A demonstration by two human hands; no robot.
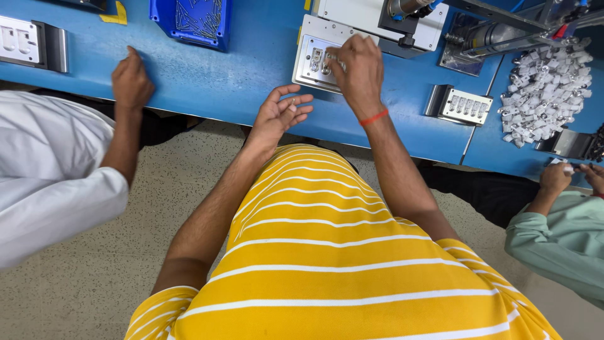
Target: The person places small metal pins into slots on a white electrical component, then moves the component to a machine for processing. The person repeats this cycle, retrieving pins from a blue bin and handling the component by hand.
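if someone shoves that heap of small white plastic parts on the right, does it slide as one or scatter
Probably scatters: the heap of small white plastic parts is loose separate pieces, some already strayed at its edges. Each looks light, so it likely skids easily on the smooth blue worktop. Their blocky shapes seem unlikely to roll far.

Seen from above, the right hand (357,68) presses fingertips onto a grey metal fixture plate (309,60) on a blue workbench (220,82); the left hand (280,113) lies palm-up, cupping small screws (291,104).
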